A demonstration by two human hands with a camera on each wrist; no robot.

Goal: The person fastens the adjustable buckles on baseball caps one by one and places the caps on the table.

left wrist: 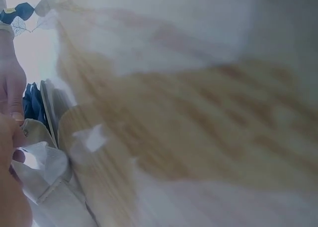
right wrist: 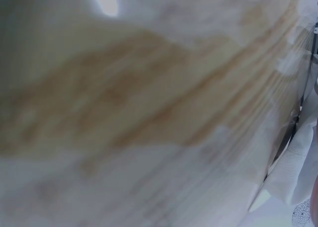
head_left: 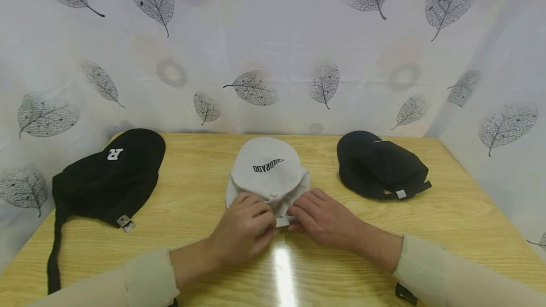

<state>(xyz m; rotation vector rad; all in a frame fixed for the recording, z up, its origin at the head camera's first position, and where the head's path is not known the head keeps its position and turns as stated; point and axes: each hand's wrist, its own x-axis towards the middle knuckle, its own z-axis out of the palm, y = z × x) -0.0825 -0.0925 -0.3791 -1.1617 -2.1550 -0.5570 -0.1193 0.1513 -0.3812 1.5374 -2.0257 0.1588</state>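
A white cap (head_left: 268,165) with dark COLORADO lettering sits mid-table, its back strap (head_left: 282,221) toward me. My left hand (head_left: 245,224) pinches the strap's left end with curled fingers. On the other side, my right hand (head_left: 326,219) grips the right end between thumb and fingers. The fingers hide most of the strap's ends and any fastening. In the left wrist view, the pale cap (left wrist: 59,202) shows below both hands. Only a slice of the cap (right wrist: 293,172) appears at the right wrist view's edge.
On the left lies a black cap (head_left: 106,179) with a white R, its loose strap (head_left: 55,250) hanging toward the front. Another black cap (head_left: 384,165) rests at the right, its strap closed with a metal buckle (head_left: 401,194). Behind the wooden table (head_left: 460,231) hangs a leaf-patterned curtain (head_left: 273,51).
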